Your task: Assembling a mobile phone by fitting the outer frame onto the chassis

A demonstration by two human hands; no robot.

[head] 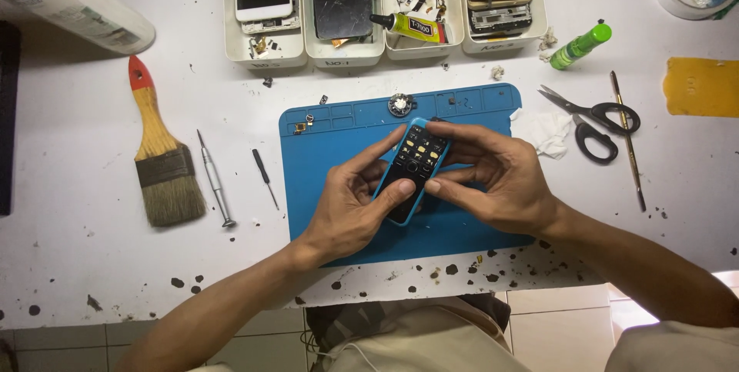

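Observation:
A small blue keypad phone (pixel 412 168) is held over a blue work mat (pixel 339 133) on the white table. My left hand (pixel 346 202) grips its lower end, the thumb lying across the dark screen. My right hand (pixel 493 175) holds the upper part, with fingers along the top edge and the thumb on the phone's right side near the keypad. The phone is tilted, its keypad end pointing away from me.
White trays (pixel 265 48) with phone parts and a glue tube (pixel 412 28) line the back. A paintbrush (pixel 158 152) and two screwdrivers (pixel 213 179) lie left of the mat; scissors (pixel 593 122), a tissue, a thin tool and a green bottle (pixel 581 45) lie right.

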